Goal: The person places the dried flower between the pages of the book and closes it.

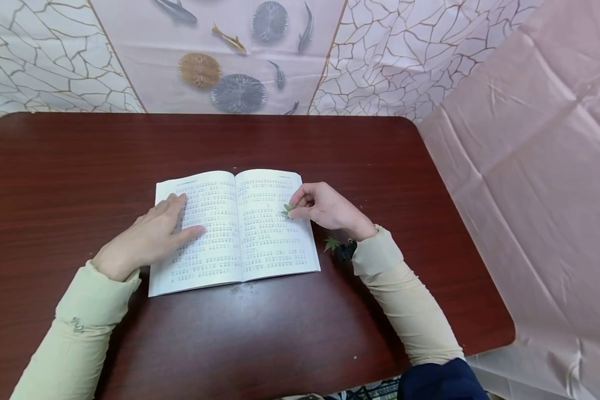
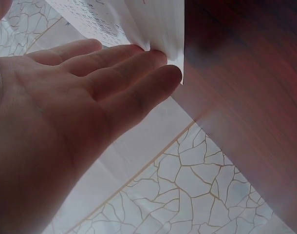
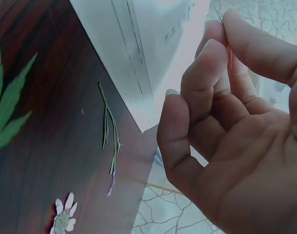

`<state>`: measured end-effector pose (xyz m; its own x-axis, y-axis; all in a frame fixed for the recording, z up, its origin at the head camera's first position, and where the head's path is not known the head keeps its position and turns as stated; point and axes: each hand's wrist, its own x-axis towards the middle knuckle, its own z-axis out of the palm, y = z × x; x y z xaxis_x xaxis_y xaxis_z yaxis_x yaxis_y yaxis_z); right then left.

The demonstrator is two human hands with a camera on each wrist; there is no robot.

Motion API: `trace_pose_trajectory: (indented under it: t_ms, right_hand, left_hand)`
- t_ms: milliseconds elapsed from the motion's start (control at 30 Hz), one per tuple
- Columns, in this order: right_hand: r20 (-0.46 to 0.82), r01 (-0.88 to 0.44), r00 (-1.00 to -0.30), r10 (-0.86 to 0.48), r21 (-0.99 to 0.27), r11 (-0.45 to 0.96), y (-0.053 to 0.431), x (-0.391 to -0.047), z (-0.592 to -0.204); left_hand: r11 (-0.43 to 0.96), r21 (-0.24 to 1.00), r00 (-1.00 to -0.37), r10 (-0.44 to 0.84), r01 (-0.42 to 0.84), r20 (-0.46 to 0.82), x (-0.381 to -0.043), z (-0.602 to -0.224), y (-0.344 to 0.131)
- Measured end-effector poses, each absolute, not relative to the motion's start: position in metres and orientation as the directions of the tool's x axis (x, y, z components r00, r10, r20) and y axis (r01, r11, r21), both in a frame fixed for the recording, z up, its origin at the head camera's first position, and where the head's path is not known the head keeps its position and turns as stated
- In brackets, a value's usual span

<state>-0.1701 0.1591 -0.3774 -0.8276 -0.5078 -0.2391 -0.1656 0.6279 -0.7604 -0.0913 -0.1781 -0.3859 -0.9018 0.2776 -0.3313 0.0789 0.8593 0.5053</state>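
Note:
An open book (image 1: pixel 270 253) with printed pages lies on the dark red-brown table. Spread over its left page is my left hand (image 1: pixel 147 236), fingers fairly straight, thumb apart. In the left wrist view the fingertips of the left hand (image 2: pixel 104 92) touch the paper near the page's edge. My right hand (image 1: pixel 330 206) pinches a small green leaf (image 1: pixel 288 209) between thumb and fingers, over the right page near its outer edge. The right wrist view shows the thumb and fingertips of the right hand (image 3: pixel 236 107) together; the leaf is mostly hidden there.
Beside the right forearm, a green pointed-lobed leaf (image 1: pixel 331 243) lies on the table (image 1: pixel 260 344). A thin sprig (image 3: pixel 108 126) with a purple tip and a pale pink flower (image 3: pixel 64 217) lie near the book in the right wrist view. Patterned cloth (image 1: pixel 240 55) hangs behind the table.

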Motion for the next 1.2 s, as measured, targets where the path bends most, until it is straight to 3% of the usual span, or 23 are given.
trace_pose_trajectory:
  t_ms: [1200]
  right_hand:
    - [-0.252, -0.192, -0.888, -0.386, -0.559, 0.806, 0.147, -0.164, -0.385]
  left_hand:
    - [0.851, 0.518, -0.901, 0.288, 0.086, -0.324, -0.09, -0.384, -0.18]
